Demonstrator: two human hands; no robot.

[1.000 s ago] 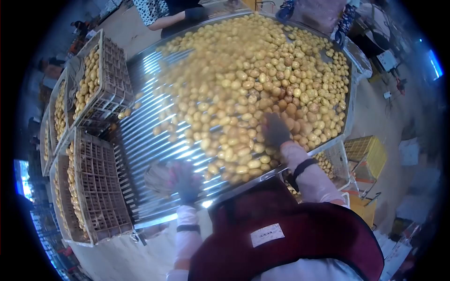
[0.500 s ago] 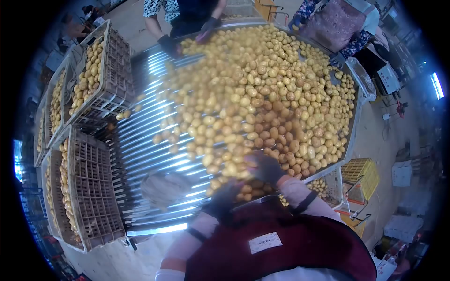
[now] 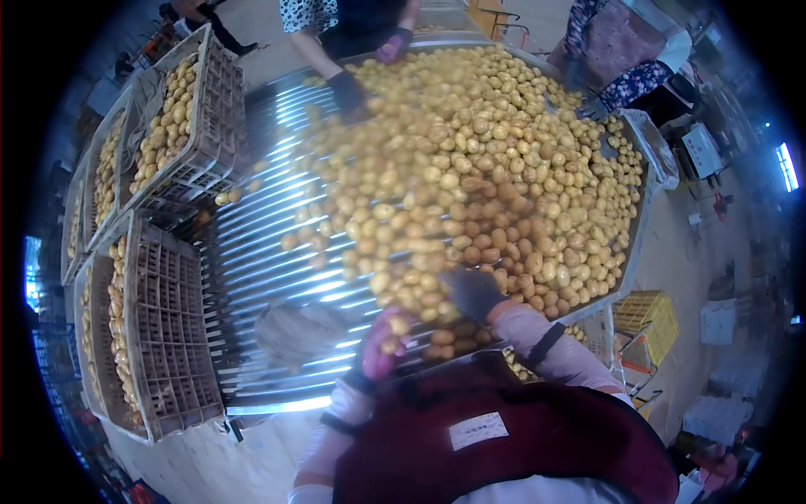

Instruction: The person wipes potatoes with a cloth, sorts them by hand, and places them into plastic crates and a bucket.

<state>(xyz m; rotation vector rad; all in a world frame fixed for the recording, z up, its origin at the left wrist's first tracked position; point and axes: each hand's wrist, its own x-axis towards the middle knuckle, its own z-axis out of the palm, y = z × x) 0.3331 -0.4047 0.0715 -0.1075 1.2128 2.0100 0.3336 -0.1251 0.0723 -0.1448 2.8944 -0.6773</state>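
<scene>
Many round yellow-brown potatoes (image 3: 495, 143) lie heaped on a metal sorting table with shiny rollers (image 3: 269, 218). My left hand (image 3: 384, 343), in a pink and dark glove, has its palm turned up at the near edge of the heap, with a couple of potatoes in its curled fingers. To its right, my right hand (image 3: 475, 294), in a dark glove, rests back-up on the nearest potatoes. Its fingertips are hidden, so whether it grips any cannot be told. A blurred greyish smudge (image 3: 298, 332) shows over the rollers at the left.
Plastic crates (image 3: 172, 328) holding potatoes stand along the left side. Across the table are a co-worker's gloved hands (image 3: 348, 92) and, at the far right, another co-worker's hand (image 3: 593, 107). A yellow crate (image 3: 646, 323) is beyond the right edge.
My left hand has turned palm up and now holds potatoes. My right hand has shifted slightly left and up. The far co-worker's hand has reached farther over the heap.
</scene>
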